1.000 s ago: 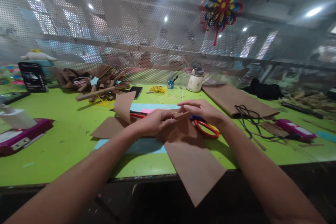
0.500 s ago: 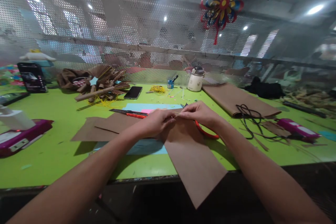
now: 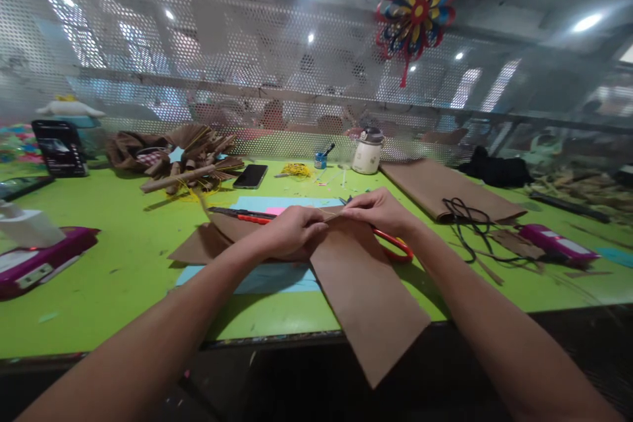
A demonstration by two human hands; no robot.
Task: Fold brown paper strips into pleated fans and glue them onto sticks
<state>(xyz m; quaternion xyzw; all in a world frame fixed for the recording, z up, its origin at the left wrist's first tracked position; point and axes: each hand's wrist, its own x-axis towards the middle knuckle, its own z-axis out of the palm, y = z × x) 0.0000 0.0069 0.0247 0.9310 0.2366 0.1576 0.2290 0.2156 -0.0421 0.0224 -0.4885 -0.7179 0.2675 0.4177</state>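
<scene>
Nearest, a brown paper strip point(image 3: 370, 316) slants over the near edge of the green table point(image 3: 267, 316), its near length flat, with no crease showing. At its far end, mid-table, the left hand point(image 3: 297, 227) and right hand point(image 3: 378, 211) pinch a narrow edge between thumbs and fingers. Work seems confined to that edge; the broad near part looks unworked, and whether the pinched edge is fully creased, I cannot tell. More brown paper point(image 3: 198, 244) curls up at left, over a light-blue sheet point(image 3: 277, 280); the hand hides any join. Red-handled scissors point(image 3: 398, 250) lie partly hidden just right of the strip, and a red-black cutter point(image 3: 247, 215) lies beyond the left hand. Farther off, right, lies a large folded brown sheet point(image 3: 445, 188), apart from the hands.
</scene>
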